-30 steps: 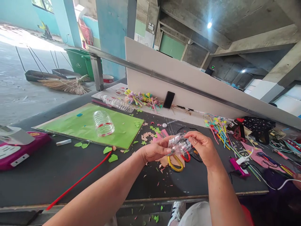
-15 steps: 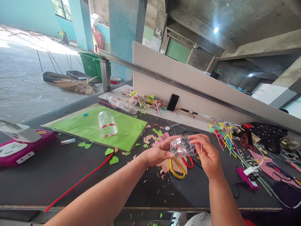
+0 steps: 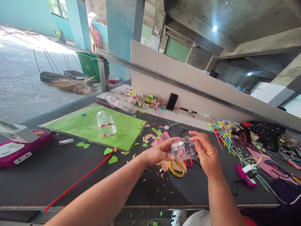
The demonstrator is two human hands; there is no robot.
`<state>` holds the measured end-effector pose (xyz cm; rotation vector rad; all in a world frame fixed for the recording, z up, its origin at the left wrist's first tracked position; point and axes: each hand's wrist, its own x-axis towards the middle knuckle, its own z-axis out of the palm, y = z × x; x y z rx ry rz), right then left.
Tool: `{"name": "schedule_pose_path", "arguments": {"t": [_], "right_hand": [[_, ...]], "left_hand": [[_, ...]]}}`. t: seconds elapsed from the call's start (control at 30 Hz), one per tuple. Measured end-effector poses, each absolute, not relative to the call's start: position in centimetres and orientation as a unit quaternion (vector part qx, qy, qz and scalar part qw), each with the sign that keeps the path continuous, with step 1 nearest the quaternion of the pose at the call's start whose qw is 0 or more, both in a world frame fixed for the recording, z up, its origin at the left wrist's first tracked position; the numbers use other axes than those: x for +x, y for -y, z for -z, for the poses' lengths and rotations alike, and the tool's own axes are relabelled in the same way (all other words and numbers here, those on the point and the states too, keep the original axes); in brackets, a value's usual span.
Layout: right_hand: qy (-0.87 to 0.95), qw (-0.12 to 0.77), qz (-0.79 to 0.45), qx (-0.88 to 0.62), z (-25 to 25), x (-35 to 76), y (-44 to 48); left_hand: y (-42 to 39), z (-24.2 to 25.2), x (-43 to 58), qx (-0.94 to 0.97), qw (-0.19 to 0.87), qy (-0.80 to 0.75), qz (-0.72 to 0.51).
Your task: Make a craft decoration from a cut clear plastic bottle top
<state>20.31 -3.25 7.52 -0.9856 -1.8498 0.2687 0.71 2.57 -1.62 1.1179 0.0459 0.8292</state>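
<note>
Both my hands hold a clear cut plastic bottle piece (image 3: 182, 149) above the dark table (image 3: 58, 172). My left hand (image 3: 157, 153) pinches its left end with thumb and fingers. My right hand (image 3: 204, 152) grips its right side, fingers curled over the top. Beneath them lie scissors with yellow and red handles (image 3: 176, 169) among paper scraps. Another cut clear bottle (image 3: 105, 123) rests on a green sheet (image 3: 77, 125) to the left.
A red pipe cleaner (image 3: 77, 181) runs along the near left. A pink and white box (image 3: 16, 146) sits far left. Coloured sticks (image 3: 223, 133), a pink glue gun (image 3: 244, 175) and cables fill the right. A phone (image 3: 171, 101) leans on the white divider.
The bottle piece has turned a little in my hands and dropped slightly. My right fingers shifted over its top. The view moved slightly.
</note>
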Motion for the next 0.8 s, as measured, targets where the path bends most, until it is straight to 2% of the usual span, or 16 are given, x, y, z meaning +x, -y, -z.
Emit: {"name": "schedule_pose_path", "arguments": {"t": [0.2, 0.43, 0.8], "right_hand": [[0.636, 0.57, -0.21, -0.477, -7.1, 20.9, 2.3], [0.573, 0.615, -0.299, -0.451, -6.8, 20.6, 2.0], [0.591, 0.614, -0.254, -0.458, -6.6, 19.9, 2.4]], "left_hand": [[-2.0, 1.1, 0.6, 0.515, 0.794, -0.025, -0.321], [-2.3, 1.6, 0.7, 0.503, 0.803, -0.034, -0.317], [-2.5, 1.6, 1.0, 0.473, 0.802, 0.017, -0.365]]}}
